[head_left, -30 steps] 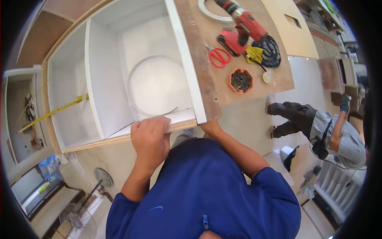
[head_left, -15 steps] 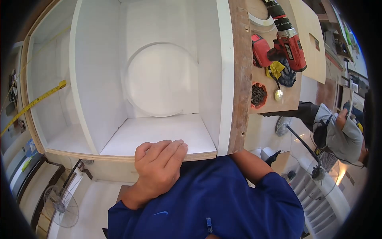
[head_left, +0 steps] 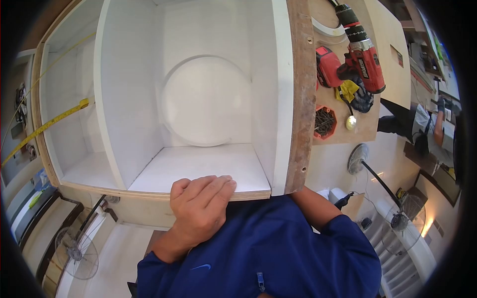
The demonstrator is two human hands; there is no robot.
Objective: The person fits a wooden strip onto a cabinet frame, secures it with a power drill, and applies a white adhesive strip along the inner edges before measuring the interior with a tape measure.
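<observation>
My left hand (head_left: 202,207) rests over the front edge of a white cabinet carcass (head_left: 198,194), its fingers together and bent onto the inner panel, palm against the outside. Only my right forearm (head_left: 316,207) shows; it runs beneath the cabinet's right corner, and my right hand is hidden. Inside the middle compartment, ahead of my left hand, a large ring outline (head_left: 166,94) shows against the white back panel. A yellow tape measure blade (head_left: 60,117) stretches over the left side into the left compartment.
At right a wooden board (head_left: 343,135) carries a red and black cordless drill (head_left: 364,64), an orange tub of screws (head_left: 325,122), a yellow cloth (head_left: 349,90) and a coil of white strip (head_left: 328,30). Fans (head_left: 75,253) stand below. Another person (head_left: 422,126) works at far right.
The view shifts slightly, so the cabinet and board sit a little further right. My left hand keeps its place on the edge. The other person has moved farther up and right.
</observation>
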